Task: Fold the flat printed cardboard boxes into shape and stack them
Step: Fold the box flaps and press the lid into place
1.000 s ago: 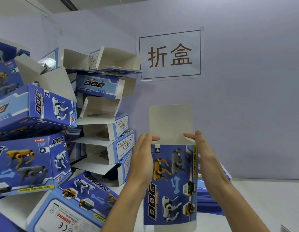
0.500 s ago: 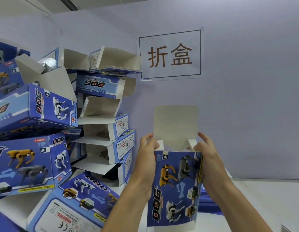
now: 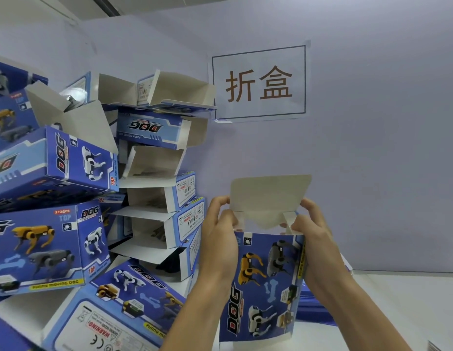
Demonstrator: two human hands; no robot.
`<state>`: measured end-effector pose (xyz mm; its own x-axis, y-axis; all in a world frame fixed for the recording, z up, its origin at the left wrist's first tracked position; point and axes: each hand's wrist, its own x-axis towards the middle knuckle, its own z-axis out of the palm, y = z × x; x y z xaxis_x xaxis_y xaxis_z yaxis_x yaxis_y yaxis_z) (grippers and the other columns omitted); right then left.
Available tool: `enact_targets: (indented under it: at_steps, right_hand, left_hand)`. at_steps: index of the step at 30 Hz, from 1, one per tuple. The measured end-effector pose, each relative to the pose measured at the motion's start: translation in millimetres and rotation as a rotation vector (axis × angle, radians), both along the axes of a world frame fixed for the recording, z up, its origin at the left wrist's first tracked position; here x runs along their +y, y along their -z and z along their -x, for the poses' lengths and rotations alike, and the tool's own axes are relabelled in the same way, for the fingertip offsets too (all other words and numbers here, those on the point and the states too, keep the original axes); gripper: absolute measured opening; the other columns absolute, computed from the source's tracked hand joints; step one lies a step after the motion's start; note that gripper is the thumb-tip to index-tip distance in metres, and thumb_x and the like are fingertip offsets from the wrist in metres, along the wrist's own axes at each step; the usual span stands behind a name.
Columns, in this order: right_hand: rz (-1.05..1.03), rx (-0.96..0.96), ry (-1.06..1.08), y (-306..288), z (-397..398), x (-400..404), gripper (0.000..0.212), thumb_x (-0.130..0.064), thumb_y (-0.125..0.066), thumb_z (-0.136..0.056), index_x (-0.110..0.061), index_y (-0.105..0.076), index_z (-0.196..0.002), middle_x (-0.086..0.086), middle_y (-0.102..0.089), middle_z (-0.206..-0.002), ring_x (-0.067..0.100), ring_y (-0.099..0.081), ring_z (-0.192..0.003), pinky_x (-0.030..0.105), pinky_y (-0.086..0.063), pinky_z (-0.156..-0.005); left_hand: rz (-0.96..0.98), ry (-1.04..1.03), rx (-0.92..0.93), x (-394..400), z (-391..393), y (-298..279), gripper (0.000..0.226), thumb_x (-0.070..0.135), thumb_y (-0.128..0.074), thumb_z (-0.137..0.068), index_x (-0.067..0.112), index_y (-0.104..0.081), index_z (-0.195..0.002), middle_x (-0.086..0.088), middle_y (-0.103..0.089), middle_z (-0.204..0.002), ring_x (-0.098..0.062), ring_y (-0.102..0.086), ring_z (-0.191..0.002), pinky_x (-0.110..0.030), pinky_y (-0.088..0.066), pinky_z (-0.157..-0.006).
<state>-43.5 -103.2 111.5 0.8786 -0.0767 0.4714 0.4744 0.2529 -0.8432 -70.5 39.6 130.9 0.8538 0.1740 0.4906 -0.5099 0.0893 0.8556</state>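
I hold a blue printed box (image 3: 266,279) upright in front of me, between both hands, above a white table (image 3: 397,300). My left hand (image 3: 220,239) grips the box's upper left corner, fingers curled over the top edge and the thumb against a small side flap (image 3: 239,220). My right hand (image 3: 313,234) grips the upper right corner the same way, fingers curled round the edge beside the other small flap (image 3: 288,220). Both small flaps lean inward over the open top. The large plain lid flap (image 3: 269,195) stands up behind them, tilted slightly back, its grey inner face toward me. The front of the box shows a yellow robot dog, a grey one and a white one, with the word DOG running sideways up the left edge. The bottom flap hangs loose at the lower edge.

To my left, a pile of folded boxes (image 3: 68,224) of the same print rises against the wall (image 3: 385,173), some lying on their sides, several with their open ends and flaps facing me. The nearest one lies tilted at the bottom, its warning label upward. Behind my right forearm, a low stack of flat boxes (image 3: 311,310) rests on the table. A paper sign (image 3: 258,83) with two brown Chinese characters in a black frame is stuck to the wall above the box.
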Motion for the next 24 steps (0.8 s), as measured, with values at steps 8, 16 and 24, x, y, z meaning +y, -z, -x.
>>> enact_targets:
  at_steps: [8, 16, 24]
  right_hand:
    - [-0.083, -0.155, 0.119, 17, -5, 4, 0.038, -0.022, -0.032, -0.1, -0.023, -0.071, -0.097, 0.008, -0.075, -0.092, 0.029, -0.072, -0.085, 0.039, -0.055, -0.068]
    - [-0.106, -0.094, 0.006, 17, -1, 5, 0.039, -0.036, -0.04, -0.088, -0.017, -0.07, -0.104, 0.02, -0.073, -0.105, 0.038, -0.071, -0.095, 0.056, -0.055, -0.083]
    - [0.055, -0.204, -0.184, 9, 0, -3, 0.063, -0.008, -0.054, -0.087, -0.039, -0.043, -0.141, -0.007, -0.062, -0.134, 0.016, -0.069, -0.084, 0.028, -0.058, -0.073]
  left_hand:
    - [0.14, -0.104, -0.021, 2, -9, 10, 0.039, 0.018, -0.034, -0.106, 0.016, -0.064, -0.08, -0.017, -0.068, -0.103, -0.029, -0.073, -0.087, -0.024, -0.054, -0.051]
    - [0.188, -0.147, -0.013, 4, -15, 14, 0.035, 0.013, -0.033, -0.106, 0.017, -0.058, -0.082, -0.01, -0.068, -0.095, -0.02, -0.072, -0.085, -0.029, -0.051, -0.056]
    - [0.219, -0.201, 0.037, 6, -16, 9, 0.029, 0.014, -0.034, -0.104, 0.023, -0.06, -0.113, -0.011, -0.064, -0.118, -0.033, -0.064, -0.1, -0.055, -0.052, -0.089]
